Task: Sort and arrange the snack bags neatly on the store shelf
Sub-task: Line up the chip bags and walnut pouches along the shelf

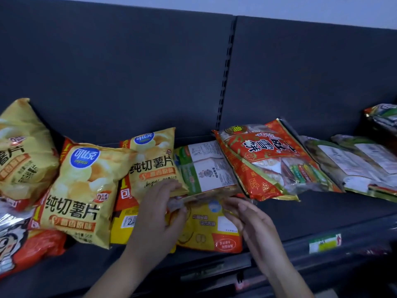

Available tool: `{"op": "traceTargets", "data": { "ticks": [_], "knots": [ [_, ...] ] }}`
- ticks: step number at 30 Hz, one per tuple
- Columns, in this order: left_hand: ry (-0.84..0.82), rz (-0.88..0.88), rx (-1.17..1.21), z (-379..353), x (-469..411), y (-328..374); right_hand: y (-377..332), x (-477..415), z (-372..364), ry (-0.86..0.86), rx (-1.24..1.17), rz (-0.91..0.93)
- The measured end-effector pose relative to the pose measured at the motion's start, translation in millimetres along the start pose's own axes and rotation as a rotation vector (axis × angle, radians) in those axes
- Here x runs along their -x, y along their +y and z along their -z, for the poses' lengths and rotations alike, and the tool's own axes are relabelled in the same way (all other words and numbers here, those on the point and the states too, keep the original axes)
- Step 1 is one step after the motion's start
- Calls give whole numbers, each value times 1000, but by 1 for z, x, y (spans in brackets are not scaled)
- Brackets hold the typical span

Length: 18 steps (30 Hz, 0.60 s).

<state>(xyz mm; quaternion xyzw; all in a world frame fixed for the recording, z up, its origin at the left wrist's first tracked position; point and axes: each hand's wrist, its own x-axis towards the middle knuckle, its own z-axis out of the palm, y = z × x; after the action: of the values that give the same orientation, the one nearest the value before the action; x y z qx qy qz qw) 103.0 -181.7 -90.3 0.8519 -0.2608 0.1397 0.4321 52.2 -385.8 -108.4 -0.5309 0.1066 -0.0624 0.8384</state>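
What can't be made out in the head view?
All head view:
- label-side-up bag: front faces down; print too small.
- yellow bag beneath: partly covered by that bag and the left hand, which grips the upper bag's edge.
- right hand: fingertips blurred, can't tell if it holds anything.
- cartoon bag: cut by left edge.
- far-right bag: cut by right edge.
- shelf price tag: blurred.

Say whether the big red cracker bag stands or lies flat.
Flat: the big red cracker bag lies face up on the dark shelf, print upside down.
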Motion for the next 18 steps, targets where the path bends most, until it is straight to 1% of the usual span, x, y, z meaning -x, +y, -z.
{"op": "traceTargets", "data": {
  "ticks": [1, 3, 4, 5, 6, 8, 9, 10, 11, 13, 16, 18],
  "knots": [
    [-38, -5, -3, -4, -4, 2, -1, -1, 2, 23, 28, -21],
    [-117, -17, -11, -12, -12, 6, -2, -2, 11, 124, 92, -58],
    [-153, -26, -20, -16, -17, 8, -4, -3, 17, 176, 164, -46],
    [-183, -44, -30, -20, -21, 9, -7, -3, 25, 209, 306, -5],
    [-204, -72, -40, -25, -25, 10, -12, -3, 35, 220, 544, 57],
    [-226, -117, -52, -34, -33, 14, -23, -4, 61, 214, 1205, 200],
    [-226, -129, -60, -38, -37, 16, -32, -5, 72, 218, 1494, 294],
    [-213, -149, -76, -43, -41, 18, -41, -7, 83, 212, 1699, 374],
    [-191, -172, -96, -48, -44, 20, -52, -8, 94, 204, 1842, 437],
    [-173, -183, -124, -60, -51, 22, -72, -11, 114, 241, 1991, 520],
    [-176, -170, -153, -78, -62, 25, -107, -19, 140, 323, 2040, 595],
    [-175, -132, -186, -91, -70, 30, -128, -26, 155, 309, 2061, 665]
  ]
}}
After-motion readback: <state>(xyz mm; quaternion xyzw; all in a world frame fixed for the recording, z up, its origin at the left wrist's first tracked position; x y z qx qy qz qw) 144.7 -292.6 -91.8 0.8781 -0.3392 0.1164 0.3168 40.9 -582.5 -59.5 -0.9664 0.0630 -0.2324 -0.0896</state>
